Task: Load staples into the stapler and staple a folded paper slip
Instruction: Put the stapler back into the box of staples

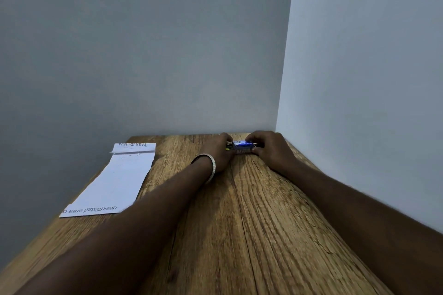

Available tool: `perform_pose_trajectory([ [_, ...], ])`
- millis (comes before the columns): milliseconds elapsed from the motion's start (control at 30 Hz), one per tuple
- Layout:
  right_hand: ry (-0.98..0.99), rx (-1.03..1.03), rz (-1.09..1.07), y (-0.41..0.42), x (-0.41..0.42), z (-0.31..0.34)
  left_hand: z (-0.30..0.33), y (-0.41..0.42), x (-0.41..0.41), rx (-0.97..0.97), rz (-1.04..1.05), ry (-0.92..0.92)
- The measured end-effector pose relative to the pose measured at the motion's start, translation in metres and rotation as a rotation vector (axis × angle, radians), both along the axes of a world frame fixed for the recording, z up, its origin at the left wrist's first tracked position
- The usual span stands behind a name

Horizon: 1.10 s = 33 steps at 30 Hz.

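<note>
**Opening the staple box at the far corner of the table**

Both hands meet at the back of the wooden table (251, 211), close to where the two walls join. The small blue-and-white staple box (242, 145) sits between them, touching the tabletop. The right hand (271, 148) has its fingers curled around the box's right end. The left hand (219, 151), with a metal bangle (211, 167) on its wrist, closes on the left end, where something dark and yellow pokes out. That may be the stapler, but it is too small and hidden to be sure.

The step seems to be getting the box open. Best done by pinning the box low against the table with one hand and sliding the inner tray out slowly with the other, so the strip does not break.

The paper slip (115, 182) lies well to the left of the box, flat, with its far end folded over.
</note>
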State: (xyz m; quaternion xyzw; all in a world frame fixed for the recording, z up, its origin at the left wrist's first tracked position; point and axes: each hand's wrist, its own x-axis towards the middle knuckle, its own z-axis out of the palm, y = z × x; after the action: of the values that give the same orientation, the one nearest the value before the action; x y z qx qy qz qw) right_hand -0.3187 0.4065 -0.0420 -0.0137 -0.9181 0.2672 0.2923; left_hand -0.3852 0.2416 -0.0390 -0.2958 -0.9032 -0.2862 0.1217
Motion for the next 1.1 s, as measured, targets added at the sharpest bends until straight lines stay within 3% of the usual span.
perform_pose_trajectory([
  [267, -0.026, -0.035, -0.031, -0.002, 0.004, -0.001, -0.003, 0.0, -0.001, 0.023, 0.019, -0.03],
  [500, -0.123, 0.062, -0.208, -0.015, 0.034, -0.003, -0.003, -0.013, 0.028, 0.03, 0.113, -0.014],
  [700, -0.185, 0.094, -0.277, -0.038, 0.093, -0.004, -0.005, -0.048, 0.085, -0.012, 0.161, -0.115],
  [1100, -0.239, 0.108, -0.159, -0.114, 0.24, 0.005, 0.001, -0.147, 0.228, -0.285, 0.058, -0.041],
])
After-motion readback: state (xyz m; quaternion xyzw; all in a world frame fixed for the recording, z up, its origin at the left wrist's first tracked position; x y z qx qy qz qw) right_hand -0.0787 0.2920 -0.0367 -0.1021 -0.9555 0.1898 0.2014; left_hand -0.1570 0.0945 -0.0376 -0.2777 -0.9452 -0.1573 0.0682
